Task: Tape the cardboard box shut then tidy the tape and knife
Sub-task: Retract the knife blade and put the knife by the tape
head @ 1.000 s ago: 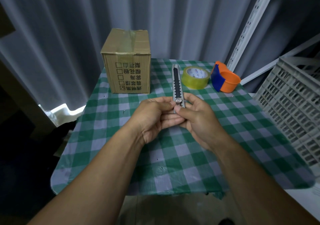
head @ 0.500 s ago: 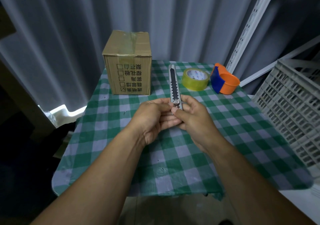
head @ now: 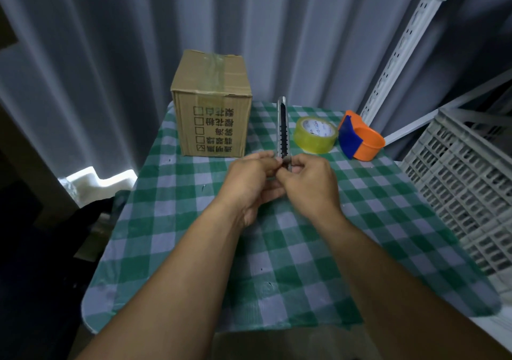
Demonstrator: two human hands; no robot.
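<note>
Up near the counter's far left corner stands the cardboard box (head: 212, 107), its top flaps down with a strip of clear tape running across the top and over the front edge. Just right of it, the knife (head: 283, 130) is held upright above the middle of the counter (head: 291, 249), silver body with a dark notched slot facing the camera. The left hand (head: 249, 185) and the right hand (head: 307, 185) are both closed on its lower end, fingertips meeting at the slider knob. Behind the right hand, toward the far right corner, the roll of clear tape (head: 315, 135) lies flat on the green checked cloth, and an orange and blue tape dispenser (head: 360, 138) sits just beside it. Off the counter's right edge stands a grey slatted crate (head: 457, 182).
</note>
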